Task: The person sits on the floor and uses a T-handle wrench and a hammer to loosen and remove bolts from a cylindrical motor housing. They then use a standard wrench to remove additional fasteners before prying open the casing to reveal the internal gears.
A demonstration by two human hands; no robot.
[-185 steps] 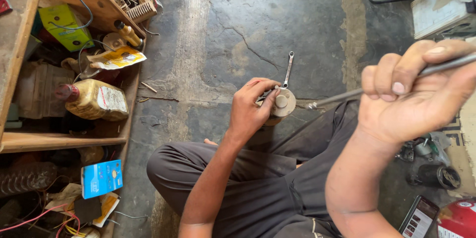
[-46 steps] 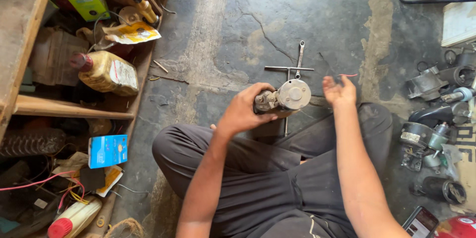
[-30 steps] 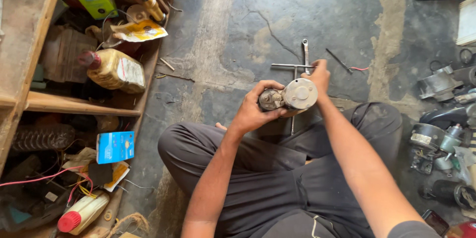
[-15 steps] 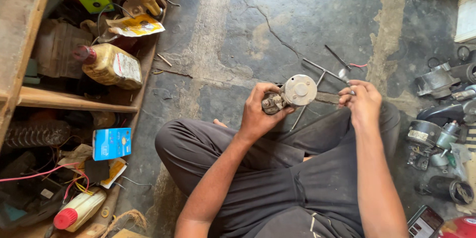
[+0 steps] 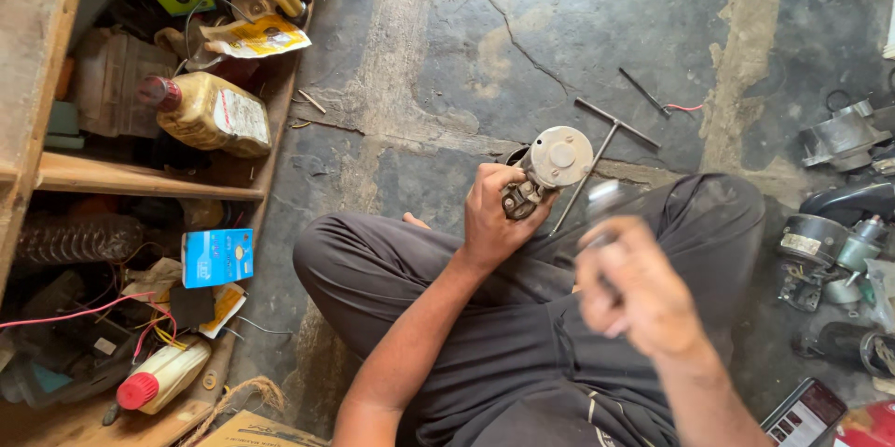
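The left hand is gripping a small metal motor part, fingers clamped round its darker body and its round pale end cap turned up toward the camera, probably to keep that face reachable; it is hovering over the crossed legs, above the concrete floor; the right hand is blurring beside it, curled on something thin, though I cannot tell what; a T-handled wrench is lying just beyond.

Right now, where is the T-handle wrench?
In the head view the T-handle wrench lies on the concrete floor, right of centre, just beyond the round metal motor part held in the left hand.
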